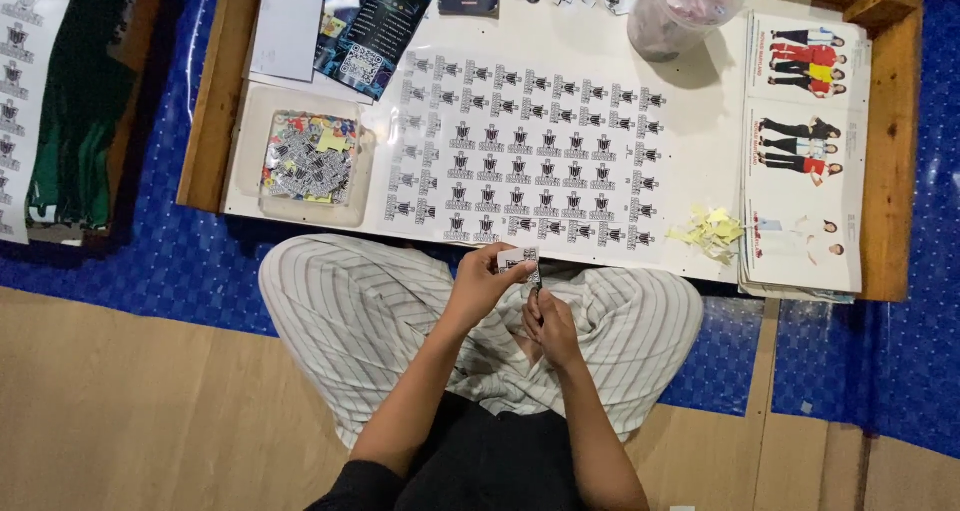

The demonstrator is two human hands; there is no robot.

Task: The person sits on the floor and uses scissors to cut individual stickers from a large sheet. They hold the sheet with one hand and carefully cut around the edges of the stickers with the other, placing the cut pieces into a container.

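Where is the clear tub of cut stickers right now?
In the head view, the clear tub sits on the left end of the low table, just left of the big sticker sheet and below a blank white card.

the person wears wide, loose trousers (370,311) in a pale cream cloth with thin dark pinstripes, which run in different directions where the fabric folds over the crossed legs. the top (470,466) is black and plain (no print or seam detail can be made out), with a short black sleeve (355,486) ending above the left elbow. both forearms are bare, with no watch, ring or bracelet visible on the left hand (483,286) or right hand (550,326).
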